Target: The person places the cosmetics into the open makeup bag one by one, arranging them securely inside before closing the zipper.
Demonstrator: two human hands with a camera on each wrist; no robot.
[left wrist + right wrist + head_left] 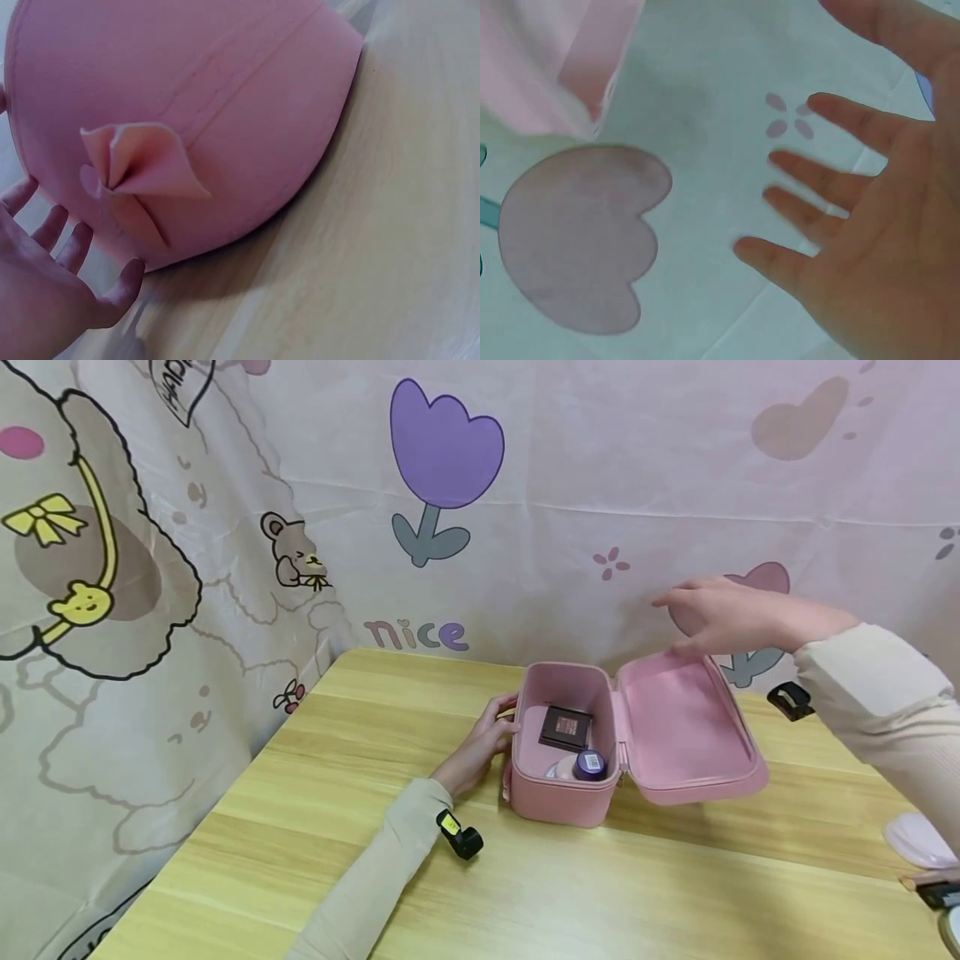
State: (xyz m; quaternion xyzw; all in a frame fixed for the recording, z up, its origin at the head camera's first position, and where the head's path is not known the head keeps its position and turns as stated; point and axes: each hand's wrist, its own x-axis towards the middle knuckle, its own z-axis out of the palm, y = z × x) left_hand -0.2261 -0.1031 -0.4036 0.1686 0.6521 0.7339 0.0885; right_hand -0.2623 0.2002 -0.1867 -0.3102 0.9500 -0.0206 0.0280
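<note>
A pink cosmetic case (558,802) stands on the table with its lid (686,731) swung out to the right. Inside lie a dark square compact (566,729), a small jar with a purple lid (590,765) and a pale item partly hidden beside it. My left hand (483,743) rests against the case's left side, fingers spread and tips touching its edge, close to a pink bow (146,165). Above the lid's far edge, my right hand (731,614) hovers with nothing in it; its fingers (821,180) are extended and spread in the right wrist view.
At the table's right edge are a white round pad (918,841) and some dark-ended items (937,892), partly cut off by the frame. A printed curtain (570,527) hangs right behind the wooden table (330,760) and along its left side.
</note>
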